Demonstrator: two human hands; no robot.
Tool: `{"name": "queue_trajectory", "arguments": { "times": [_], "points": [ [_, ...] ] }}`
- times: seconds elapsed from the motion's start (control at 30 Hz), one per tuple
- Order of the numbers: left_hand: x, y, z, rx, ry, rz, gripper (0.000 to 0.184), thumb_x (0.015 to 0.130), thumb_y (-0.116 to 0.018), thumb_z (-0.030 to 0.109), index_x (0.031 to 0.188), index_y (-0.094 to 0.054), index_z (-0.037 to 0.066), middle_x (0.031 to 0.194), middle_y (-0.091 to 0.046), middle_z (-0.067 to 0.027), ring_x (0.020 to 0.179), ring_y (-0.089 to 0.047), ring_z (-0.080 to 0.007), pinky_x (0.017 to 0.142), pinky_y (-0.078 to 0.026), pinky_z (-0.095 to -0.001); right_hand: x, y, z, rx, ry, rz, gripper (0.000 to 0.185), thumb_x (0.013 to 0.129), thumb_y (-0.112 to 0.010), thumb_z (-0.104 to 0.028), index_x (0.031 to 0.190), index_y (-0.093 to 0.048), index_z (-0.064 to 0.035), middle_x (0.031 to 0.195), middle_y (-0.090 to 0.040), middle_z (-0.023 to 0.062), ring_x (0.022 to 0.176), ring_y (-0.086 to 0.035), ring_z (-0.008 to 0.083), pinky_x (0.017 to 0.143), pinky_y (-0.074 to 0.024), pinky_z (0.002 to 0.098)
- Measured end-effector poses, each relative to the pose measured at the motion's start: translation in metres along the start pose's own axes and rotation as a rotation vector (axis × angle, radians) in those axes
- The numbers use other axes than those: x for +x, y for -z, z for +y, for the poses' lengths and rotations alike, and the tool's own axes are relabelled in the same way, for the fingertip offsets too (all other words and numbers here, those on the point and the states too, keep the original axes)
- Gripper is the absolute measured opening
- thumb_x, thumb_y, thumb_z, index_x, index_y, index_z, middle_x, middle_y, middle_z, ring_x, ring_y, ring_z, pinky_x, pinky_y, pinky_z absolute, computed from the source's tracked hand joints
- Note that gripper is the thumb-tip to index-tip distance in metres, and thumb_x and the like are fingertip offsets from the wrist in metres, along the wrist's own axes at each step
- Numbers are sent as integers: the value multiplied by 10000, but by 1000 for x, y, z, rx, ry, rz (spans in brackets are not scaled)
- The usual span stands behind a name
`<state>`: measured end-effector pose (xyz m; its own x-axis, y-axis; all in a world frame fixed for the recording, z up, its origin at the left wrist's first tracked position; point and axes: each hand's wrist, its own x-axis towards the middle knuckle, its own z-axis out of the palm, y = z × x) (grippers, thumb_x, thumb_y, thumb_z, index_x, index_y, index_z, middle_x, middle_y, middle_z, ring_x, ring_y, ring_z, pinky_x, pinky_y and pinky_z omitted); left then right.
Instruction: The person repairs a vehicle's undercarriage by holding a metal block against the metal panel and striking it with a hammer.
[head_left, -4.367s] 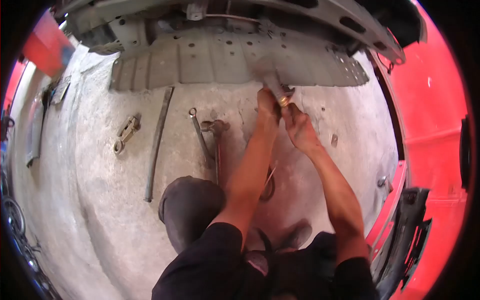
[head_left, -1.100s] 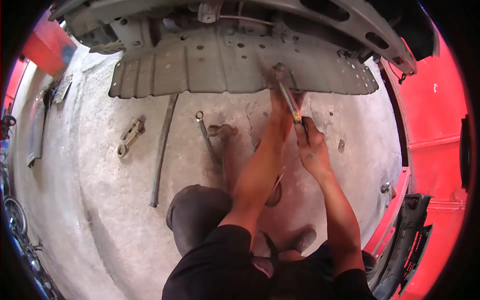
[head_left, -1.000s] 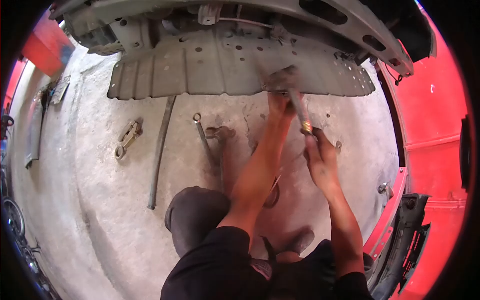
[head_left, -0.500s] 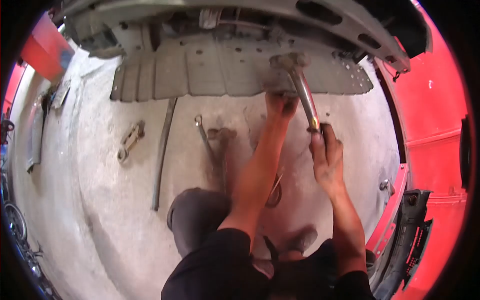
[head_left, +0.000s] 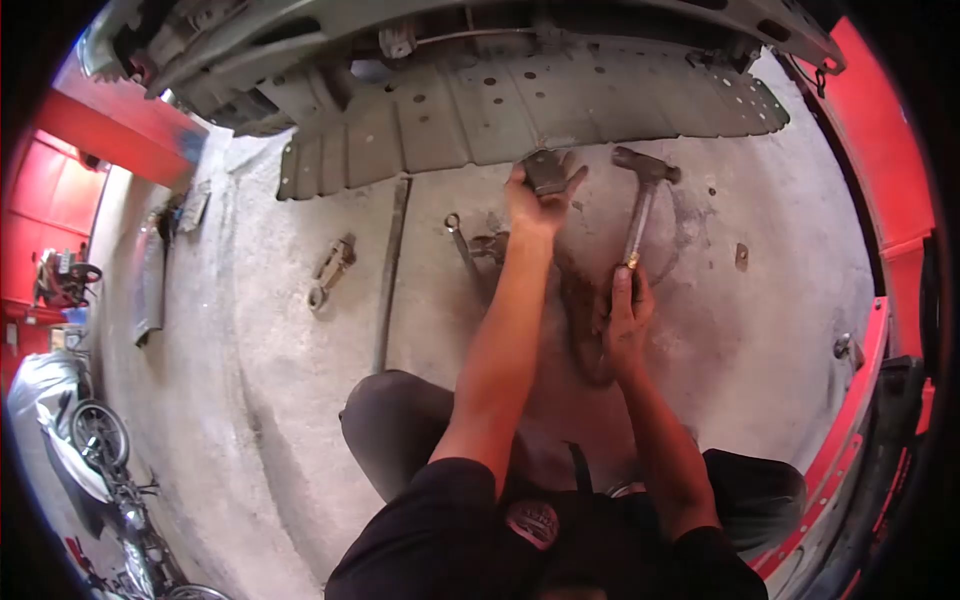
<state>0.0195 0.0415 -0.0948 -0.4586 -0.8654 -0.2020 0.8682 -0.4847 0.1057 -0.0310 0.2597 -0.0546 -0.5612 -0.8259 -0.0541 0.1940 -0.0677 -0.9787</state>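
Note:
A dark metal dolly block [head_left: 544, 172] rests in my left hand [head_left: 535, 213], palm up, with the fingers around its sides. That hand is just below the lower edge of the grey ribbed metal panel [head_left: 470, 120], apart from it. My right hand [head_left: 628, 315] is closed round the lower handle of a hammer [head_left: 641, 210]. The hammer stands head up, to the right of the block and below the panel's edge.
On the concrete floor lie a long metal bar [head_left: 393, 270], a clamp-like tool [head_left: 332, 272] and a wrench [head_left: 463, 245]. Another tool's head [head_left: 489, 246] is partly hidden by my left arm. A red beam [head_left: 830, 490] runs along the right; a motorcycle [head_left: 110, 470] stands at left.
My left hand has come out from under the panel's edge, showing the block in its palm. The hammer has dropped away from the panel, and the view has shifted.

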Motion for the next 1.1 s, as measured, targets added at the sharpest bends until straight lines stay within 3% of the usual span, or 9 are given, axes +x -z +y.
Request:
{"name": "queue_trajectory", "arguments": {
  "times": [0.1,0.3,0.4,0.53,0.6,0.7,0.8,0.93,1.1],
  "points": [
    [-16,9,25,37,-32,35,465,1033,-291,361,1299,-555,85,1290,-599,-138,1273,-511,-385,1118,-337,-645,-4,-13,-28,-7,-147,-49,271,1059,-501,-346,962,-515,-94,673,-446,-30,486,-396,49,397,-328,232],
    [-13,-13,21,-100,-52,-9,453,1046,-314,332,1342,-529,65,1370,-540,-150,1350,-437,-383,1150,-274,-647,0,-30,-72,-70,166,-151,244,1055,-515,-268,1069,-561,-28,643,-435,-40,507,-384,38,447,-317,232],
    [-5,-41,7,-142,-34,-57,450,1046,-359,321,1371,-508,49,1395,-540,-132,1352,-439,-369,1178,-261,-622,-2,-31,-98,-350,285,-163,245,1051,-517,-241,1109,-579,-11,651,-468,-27,515,-395,41,469,-319,234],
    [-8,-53,2,-104,-76,-206,437,1036,-332,305,1320,-526,36,1348,-553,-144,1264,-520,-358,1122,-367,-626,0,-27,-94,-320,220,-180,245,1049,-519,-241,1078,-586,-7,673,-488,-22,524,-399,46,490,-326,233],
    [-18,-46,6,-65,-38,-190,431,1042,-327,293,1318,-522,26,1351,-549,-153,1259,-529,-354,1131,-371,-606,-1,-16,-70,-311,199,-184,264,1055,-508,-258,1066,-584,-6,689,-499,-22,525,-402,50,490,-325,233],
    [-23,-31,15,109,55,-64,406,1035,-377,306,1288,-542,35,1275,-587,-151,1136,-595,-327,1028,-474,-554,4,-12,-17,-323,252,-73,290,1061,-499,-307,1017,-577,-32,680,-484,-19,519,-412,56,467,-321,242],
    [-43,-22,31,501,14,271,361,1012,-459,314,1194,-602,37,1113,-646,-109,953,-634,-262,837,-551,-464,1,-10,41,15,-44,31,350,1057,-480,-400,972,-565,-72,663,-458,-15,504,-416,70,439,-318,251],
    [-81,-27,55,860,-38,285,303,962,-620,311,1041,-694,29,909,-669,-41,755,-616,-160,628,-522,-328,0,-19,56,137,-451,101,411,1027,-480,-524,1002,-553,-120,660,-437,-17,492,-410,87,423,-314,263],
    [-114,-117,72,1590,-289,24,359,941,-679,316,1095,-723,-5,855,-701,-74,737,-629,-148,638,-523,-330,11,-46,59,316,-768,-131,446,978,-525,-611,1128,-507,-191,649,-441,-14,515,-424,102,462,-336,282]
  ]
}}
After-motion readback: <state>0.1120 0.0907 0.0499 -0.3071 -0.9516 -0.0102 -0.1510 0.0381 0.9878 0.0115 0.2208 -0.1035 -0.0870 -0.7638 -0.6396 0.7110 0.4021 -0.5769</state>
